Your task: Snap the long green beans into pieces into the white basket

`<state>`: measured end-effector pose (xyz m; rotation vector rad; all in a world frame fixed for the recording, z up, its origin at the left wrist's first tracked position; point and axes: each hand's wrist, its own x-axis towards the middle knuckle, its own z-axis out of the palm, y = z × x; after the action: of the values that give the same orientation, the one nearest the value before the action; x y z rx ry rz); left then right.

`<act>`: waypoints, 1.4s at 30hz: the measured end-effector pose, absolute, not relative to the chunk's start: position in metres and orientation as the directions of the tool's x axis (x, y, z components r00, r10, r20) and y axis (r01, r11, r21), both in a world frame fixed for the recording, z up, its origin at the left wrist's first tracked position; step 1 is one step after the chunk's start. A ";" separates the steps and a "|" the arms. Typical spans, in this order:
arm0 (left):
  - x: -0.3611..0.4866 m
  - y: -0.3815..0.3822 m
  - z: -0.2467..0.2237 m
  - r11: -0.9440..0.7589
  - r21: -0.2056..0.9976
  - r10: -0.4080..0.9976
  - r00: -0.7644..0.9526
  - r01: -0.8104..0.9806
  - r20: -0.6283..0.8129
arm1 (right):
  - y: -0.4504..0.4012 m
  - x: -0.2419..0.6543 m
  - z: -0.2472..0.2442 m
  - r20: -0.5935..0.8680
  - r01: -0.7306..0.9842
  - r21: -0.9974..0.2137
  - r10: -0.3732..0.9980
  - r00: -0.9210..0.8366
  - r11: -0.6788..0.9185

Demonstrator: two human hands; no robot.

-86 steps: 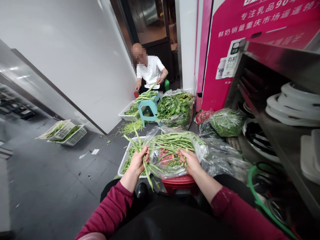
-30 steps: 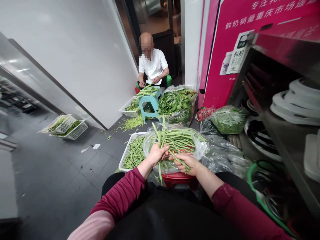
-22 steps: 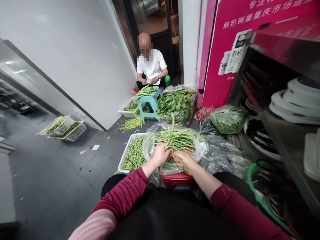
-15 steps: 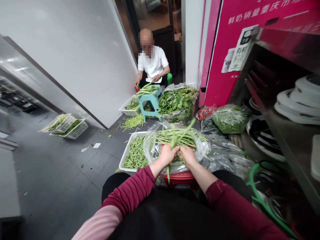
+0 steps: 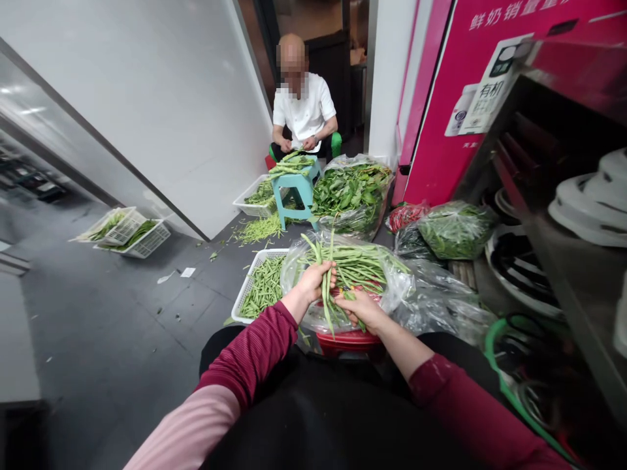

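Long green beans (image 5: 327, 297) are gripped in the left hand (image 5: 315, 282), its fingers closed around a loose bunch whose ends are seen above and below the fist. Just to the right of it and slightly lower, green bean lengths (image 5: 361, 324) are held in the curled right hand (image 5: 363, 309), its fingertips partly hidden; whether the beans of the two hands are touching cannot be told. Beneath and just beyond both hands, more whole beans (image 5: 365, 261) are heaped in an opened clear plastic bag (image 5: 402, 287), propped on a red plastic base (image 5: 350, 343). Immediately left of the left hand, a white basket (image 5: 236, 312) is filled with cut bean pieces (image 5: 264, 284). Well ahead of the hands, vegetables are handled by a co-worker (image 5: 306, 111) in white, seated behind a light-blue stool (image 5: 289, 185) on which a green pile (image 5: 294, 165) is laid. To the right of that stool, leafy greens (image 5: 350, 186) are bundled in a second bag. Beyond the right hand and farther right, wrapped greens (image 5: 455, 228) are set down beside a shelf where white dishes (image 5: 578, 212) are stacked. Far to the left of the left hand, two white crates (image 5: 153, 241) are placed on the dark floor (image 5: 117, 346).
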<state>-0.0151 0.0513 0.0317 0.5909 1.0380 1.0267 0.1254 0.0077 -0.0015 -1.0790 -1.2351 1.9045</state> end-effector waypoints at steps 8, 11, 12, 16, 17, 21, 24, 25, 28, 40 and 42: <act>-0.005 0.045 0.026 0.343 0.811 0.924 0.016 -0.474 -0.381 | 0.008 0.127 0.000 -0.256 -0.133 -0.925 0.842 -0.474 -0.356; -0.007 0.041 0.028 0.275 0.892 0.950 -0.039 -0.360 -0.309 | 0.008 0.128 -0.003 -0.288 -0.146 -0.911 0.848 -0.445 -0.386; -0.008 0.039 0.030 0.251 0.922 0.958 -0.062 -0.294 -0.280 | 0.009 0.128 -0.004 -0.311 -0.155 -0.901 0.851 -0.423 -0.406; -0.010 0.025 0.040 0.135 0.991 0.982 -0.135 0.022 -0.130 | 0.018 0.129 -0.013 -0.454 -0.255 -0.818 0.851 -0.265 -0.516; -0.011 0.021 0.042 0.107 0.991 0.985 -0.143 0.085 -0.094 | 0.021 0.130 -0.015 -0.478 -0.277 -0.804 0.848 -0.228 -0.527; -0.011 0.009 0.049 0.094 0.990 0.985 -0.155 0.108 -0.077 | 0.034 0.133 -0.025 -0.482 -0.277 -0.826 0.870 -0.101 -0.490; -0.016 0.007 0.049 0.202 0.979 0.978 -0.054 -0.018 -0.203 | 0.036 0.132 -0.028 -0.450 -0.165 -0.880 0.893 -0.016 -0.446; -0.017 0.006 0.047 0.245 0.968 0.969 -0.001 -0.048 -0.245 | 0.035 0.131 -0.027 -0.433 -0.116 -0.895 0.901 0.000 -0.430; -0.020 0.004 0.039 0.335 0.935 0.939 0.118 -0.114 -0.322 | 0.029 0.129 -0.019 -0.402 -0.089 -0.906 0.908 -0.122 -0.413; -0.045 0.025 0.044 0.473 0.719 0.881 0.272 -0.510 -0.387 | 0.013 0.146 0.005 -0.311 -0.242 -0.731 0.627 -0.714 -0.638; -0.049 0.030 0.052 0.421 0.753 0.906 0.205 -0.505 -0.369 | 0.012 0.146 0.006 -0.322 -0.220 -0.724 0.602 -0.730 -0.653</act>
<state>-0.0490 0.0304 0.0520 0.5377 0.8997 1.0522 0.1458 0.0116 0.0063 -0.7669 -0.9367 2.3705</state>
